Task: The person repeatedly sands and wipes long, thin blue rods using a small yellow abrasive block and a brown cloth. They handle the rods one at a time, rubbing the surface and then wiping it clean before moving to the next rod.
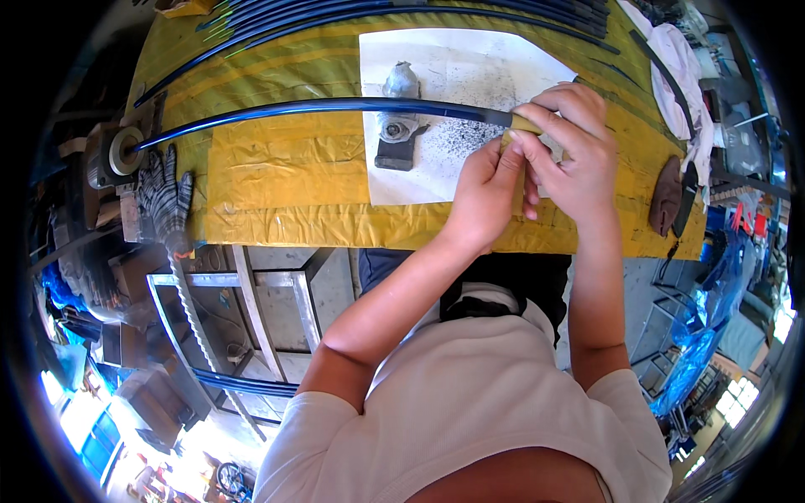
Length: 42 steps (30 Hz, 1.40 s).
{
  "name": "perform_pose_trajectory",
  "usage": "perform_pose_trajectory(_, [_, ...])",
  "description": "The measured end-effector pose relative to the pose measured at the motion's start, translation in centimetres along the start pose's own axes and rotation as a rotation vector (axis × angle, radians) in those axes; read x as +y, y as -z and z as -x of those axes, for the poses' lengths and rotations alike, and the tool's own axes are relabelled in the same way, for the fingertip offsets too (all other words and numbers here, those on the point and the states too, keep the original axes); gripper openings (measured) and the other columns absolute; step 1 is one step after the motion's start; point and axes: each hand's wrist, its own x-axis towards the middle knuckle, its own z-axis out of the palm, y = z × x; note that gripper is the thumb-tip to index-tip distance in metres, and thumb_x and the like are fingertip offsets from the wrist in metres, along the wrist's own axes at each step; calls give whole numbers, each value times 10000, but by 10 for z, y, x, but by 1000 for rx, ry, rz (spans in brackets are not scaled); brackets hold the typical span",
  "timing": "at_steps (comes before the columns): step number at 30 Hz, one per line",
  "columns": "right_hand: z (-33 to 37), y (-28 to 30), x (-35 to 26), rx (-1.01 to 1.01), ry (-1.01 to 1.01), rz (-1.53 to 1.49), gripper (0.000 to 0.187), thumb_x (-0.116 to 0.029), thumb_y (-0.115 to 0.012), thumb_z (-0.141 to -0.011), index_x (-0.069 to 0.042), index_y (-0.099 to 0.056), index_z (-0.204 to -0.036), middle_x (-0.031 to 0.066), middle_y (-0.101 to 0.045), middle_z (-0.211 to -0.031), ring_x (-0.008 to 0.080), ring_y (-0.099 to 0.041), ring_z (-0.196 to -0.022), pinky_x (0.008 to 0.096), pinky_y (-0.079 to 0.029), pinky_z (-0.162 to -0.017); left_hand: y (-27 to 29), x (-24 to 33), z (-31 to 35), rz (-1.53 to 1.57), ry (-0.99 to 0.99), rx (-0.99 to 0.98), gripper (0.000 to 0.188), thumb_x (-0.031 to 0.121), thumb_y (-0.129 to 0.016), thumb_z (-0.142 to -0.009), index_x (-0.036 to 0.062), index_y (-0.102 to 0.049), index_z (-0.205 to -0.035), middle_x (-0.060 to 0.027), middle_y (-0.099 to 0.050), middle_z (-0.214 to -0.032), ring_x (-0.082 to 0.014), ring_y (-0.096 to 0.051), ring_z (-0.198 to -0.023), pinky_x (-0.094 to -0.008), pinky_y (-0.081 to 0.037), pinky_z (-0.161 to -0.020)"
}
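Observation:
A long glossy blue rod (327, 106) lies across the table, its left end in a round metal fitting (127, 151). Around its dark right end is a yellow-brown strip (525, 125), either tape or abrasive paper; I cannot tell which. My right hand (579, 147) pinches the strip at the rod's tip, thumb against fingers. Just below, my left hand (486, 189) is closed at the same end, its thumb pressed on the lower part of the strip. Under the rod lies a white paper sheet (453, 63) speckled with black dust. On that sheet rests a grey, plastic-wrapped lump on a dark block (396, 151).
Several more blue rods (402, 12) lie along the table's far edge. Yellow sheeting (285, 180) covers the table. A striped work glove (164, 197) hangs at the left edge. White cloth (671, 75) and a brown pouch (665, 197) lie at the right. Below stands a metal frame (251, 285).

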Motion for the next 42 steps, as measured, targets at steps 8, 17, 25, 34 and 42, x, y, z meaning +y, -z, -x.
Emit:
perform_pose_trajectory(8, [-11, -11, -3, 52, 72, -35, 228, -64, -715, -584, -49, -648, -801, 39, -568, -780, 234, -536, -804, 357, -388, -800, 3, 16, 6, -1, 10, 59, 277, 217, -351, -984, -2, -512, -927, -46, -505, -651, -104, -492, -529, -231, -437, -453])
perform_pose_trajectory(17, [-13, -15, -7, 69, 65, -82, 236, -58, -716, -574, -45, -654, -802, 42, -571, -775, 235, -539, -791, 353, -395, -790, 7, 15, 6, 21, -31, 51, 285, 215, -346, -986, -8, -515, -930, -52, -509, -637, -110, -487, -503, -231, -429, -446])
perform_pose_trajectory(25, [-14, -15, -9, 65, 58, -74, 232, -59, -719, -576, -46, -657, -799, 41, -572, -770, 235, -541, -792, 352, -397, -785, 6, 16, 7, 11, -28, 62, 293, 219, -338, -987, -6, -518, -935, -47, -505, -637, -106, -485, -508, -229, -431, -446])
perform_pose_trajectory(34, [-15, -15, -7, 51, 60, -91, 223, -65, -716, -578, -48, -664, -794, 39, -571, -762, 235, -541, -783, 345, -395, -781, 7, 16, 7, 5, -33, 63, 293, 223, -338, -988, 0, -520, -929, -40, -500, -643, -99, -485, -521, -228, -434, -450])
perform_pose_trajectory(42, [-15, -17, -7, 64, 45, -101, 199, -40, -701, -591, -54, -671, -788, 40, -583, -775, 232, -545, -783, 339, -399, -776, 10, 15, 7, 12, 4, 51, 287, 239, -363, -982, 5, -521, -930, -41, -513, -681, -102, -488, -544, -231, -434, -461])
